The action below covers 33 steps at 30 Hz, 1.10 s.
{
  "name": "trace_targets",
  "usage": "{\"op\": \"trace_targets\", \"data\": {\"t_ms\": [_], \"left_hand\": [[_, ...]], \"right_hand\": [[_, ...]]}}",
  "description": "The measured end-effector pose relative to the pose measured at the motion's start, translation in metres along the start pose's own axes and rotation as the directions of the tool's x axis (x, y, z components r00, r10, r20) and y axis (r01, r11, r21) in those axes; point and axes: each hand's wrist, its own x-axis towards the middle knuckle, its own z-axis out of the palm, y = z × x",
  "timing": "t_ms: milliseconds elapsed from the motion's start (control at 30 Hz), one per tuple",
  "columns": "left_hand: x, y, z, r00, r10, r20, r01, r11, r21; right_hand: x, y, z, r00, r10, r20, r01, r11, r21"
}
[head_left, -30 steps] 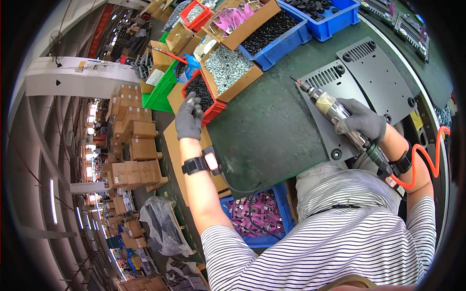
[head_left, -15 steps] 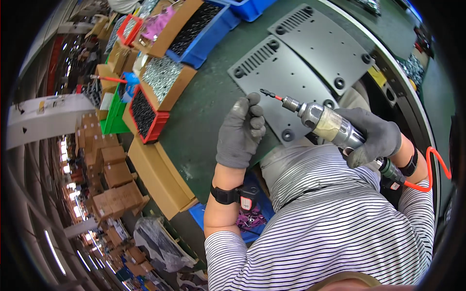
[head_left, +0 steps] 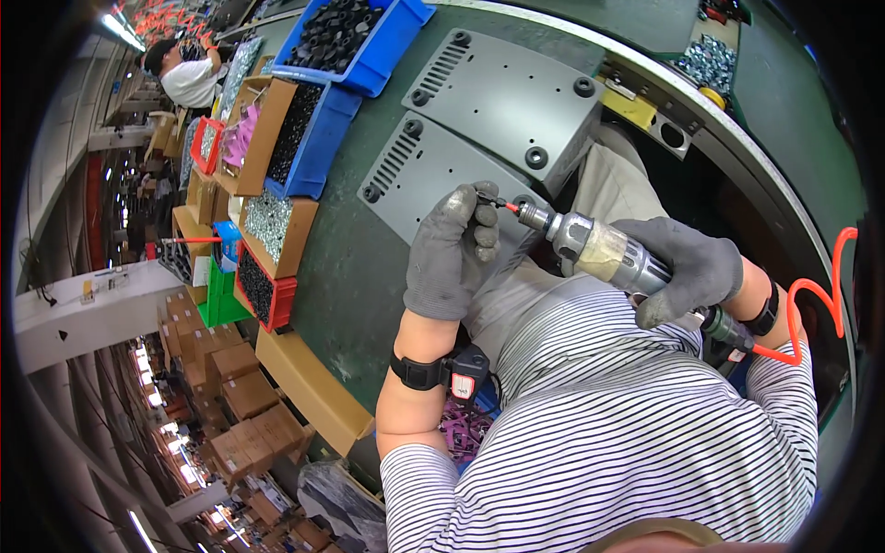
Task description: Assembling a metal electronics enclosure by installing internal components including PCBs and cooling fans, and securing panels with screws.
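In my right hand (head_left: 696,267), gloved in grey, is a pneumatic screwdriver (head_left: 597,251) with a silver body and tape wrapped round it. Its bit points left and reaches the fingertips of my left hand (head_left: 441,263). That gloved hand is closed in a pinch at the bit's tip; whatever small thing it may hold is hidden. Beneath and beyond the hands lie two grey metal panels, a nearer one (head_left: 419,180) and a farther one (head_left: 502,97). Both have slots and round black feet. The tool overlaps the nearer panel's corner.
Blue bins (head_left: 373,69) of black parts stand at the far left. Closer are a cardboard box (head_left: 293,226) of silver screws and a red bin (head_left: 278,300) of black screws. An orange air hose (head_left: 795,318) curls at right. Another person (head_left: 189,83) is in the background.
The screwdriver's bit has come left to meet my left fingertips; before, a gap lay between them. The view has turned, so panels and bins appear shifted.
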Motion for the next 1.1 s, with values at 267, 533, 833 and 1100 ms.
{"op": "trace_targets", "data": {"t_ms": [267,533,833,1100], "left_hand": [[0.016,0.017,0.020,0.999,-0.029,0.036,-0.002,0.760,0.650],[0.025,0.016,0.028,0.962,-0.151,0.227,-0.029,0.770,0.638],[0.029,0.027,0.001,0.983,0.106,-0.153,-0.033,0.909,0.416],[0.031,0.023,-0.012,0.957,0.130,-0.258,-0.027,0.930,0.367]], "right_hand": [[-0.023,0.018,-0.016,0.997,-0.053,-0.052,0.045,0.989,-0.142],[-0.045,0.042,-0.026,0.990,-0.117,-0.079,0.101,0.979,-0.178],[-0.043,0.073,-0.034,0.973,0.001,-0.231,-0.040,0.986,-0.165],[-0.028,0.077,-0.028,0.985,0.019,-0.173,-0.032,0.997,-0.073]]}}
